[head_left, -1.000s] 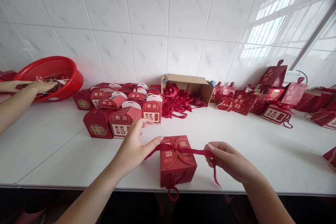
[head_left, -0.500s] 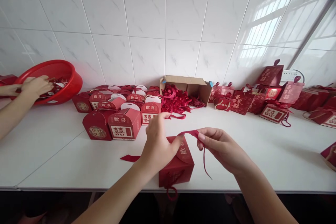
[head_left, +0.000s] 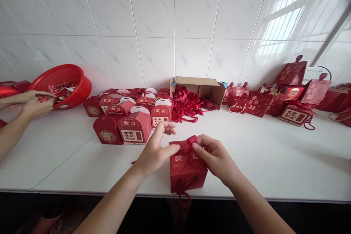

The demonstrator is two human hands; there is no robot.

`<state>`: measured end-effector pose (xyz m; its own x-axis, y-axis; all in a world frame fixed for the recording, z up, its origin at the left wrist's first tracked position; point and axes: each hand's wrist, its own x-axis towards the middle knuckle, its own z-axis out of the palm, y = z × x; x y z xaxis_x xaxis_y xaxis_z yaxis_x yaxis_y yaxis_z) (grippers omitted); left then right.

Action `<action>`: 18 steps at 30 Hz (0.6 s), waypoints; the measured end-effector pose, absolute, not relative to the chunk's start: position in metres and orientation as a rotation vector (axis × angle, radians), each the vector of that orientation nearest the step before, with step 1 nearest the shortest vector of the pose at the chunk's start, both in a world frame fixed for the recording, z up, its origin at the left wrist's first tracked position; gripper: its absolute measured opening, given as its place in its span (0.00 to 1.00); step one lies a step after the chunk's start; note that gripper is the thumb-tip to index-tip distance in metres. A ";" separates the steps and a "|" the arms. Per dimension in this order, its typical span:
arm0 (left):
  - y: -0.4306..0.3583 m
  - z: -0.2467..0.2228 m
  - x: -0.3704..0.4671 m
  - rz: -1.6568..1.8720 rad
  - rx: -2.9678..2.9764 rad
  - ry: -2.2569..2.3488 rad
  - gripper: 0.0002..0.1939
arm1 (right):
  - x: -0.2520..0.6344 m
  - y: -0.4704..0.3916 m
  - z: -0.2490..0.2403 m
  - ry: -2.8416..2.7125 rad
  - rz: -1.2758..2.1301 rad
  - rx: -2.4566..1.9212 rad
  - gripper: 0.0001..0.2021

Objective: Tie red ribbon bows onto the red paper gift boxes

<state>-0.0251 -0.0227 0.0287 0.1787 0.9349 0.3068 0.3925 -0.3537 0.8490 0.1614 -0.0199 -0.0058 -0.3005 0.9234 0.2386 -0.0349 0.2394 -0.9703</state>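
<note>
A red gift box (head_left: 189,172) with gold lettering stands near the table's front edge, a thin cord loop hanging from its front. On its top, a dark pink ribbon (head_left: 192,140) forms a small loop. My right hand (head_left: 216,155) pinches this ribbon between thumb and fingers at the box's right side. Left of the box is my left hand (head_left: 157,150), its fingers spread, the thumb tip close to the lid; whether it touches is unclear. A bit of ribbon end (head_left: 133,162) shows beyond my left wrist.
Several red boxes (head_left: 134,131) stand in rows at the left. A cardboard box (head_left: 219,97) spills ribbons (head_left: 183,106) by the wall. Finished-looking gift boxes (head_left: 296,115) sit at the right. A co-worker's hands (head_left: 38,104) hold packets at a red basin (head_left: 85,87).
The ribbon, stretched above the box before, now makes a loop on the lid. My right hand has moved left and in to the box; my left fingers have opened. The co-worker's hands have drawn back.
</note>
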 end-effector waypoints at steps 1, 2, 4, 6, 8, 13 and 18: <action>-0.022 0.027 -0.030 1.099 1.805 1.274 0.13 | 0.161 -0.021 -0.007 -1.531 1.253 -0.844 0.15; -0.020 0.023 -0.034 1.050 1.781 1.307 0.11 | 0.160 -0.022 -0.008 -1.529 1.269 -0.823 0.15; -0.017 0.014 -0.039 0.958 1.752 1.378 0.15 | 0.159 -0.024 -0.008 -1.536 1.268 -0.796 0.14; -0.014 0.005 -0.041 0.930 1.693 1.417 0.20 | 0.158 -0.026 -0.008 -1.564 1.239 -0.782 0.13; -0.012 -0.002 -0.040 0.929 1.590 1.393 0.22 | 0.156 -0.027 -0.007 -1.591 1.240 -0.769 0.13; -0.010 -0.007 -0.042 0.763 1.523 1.356 0.23 | 0.150 -0.027 -0.008 -1.583 1.167 -0.879 0.13; -0.016 0.004 -0.049 0.822 1.566 1.352 0.23 | 0.140 -0.028 -0.011 -1.566 0.929 -1.050 0.11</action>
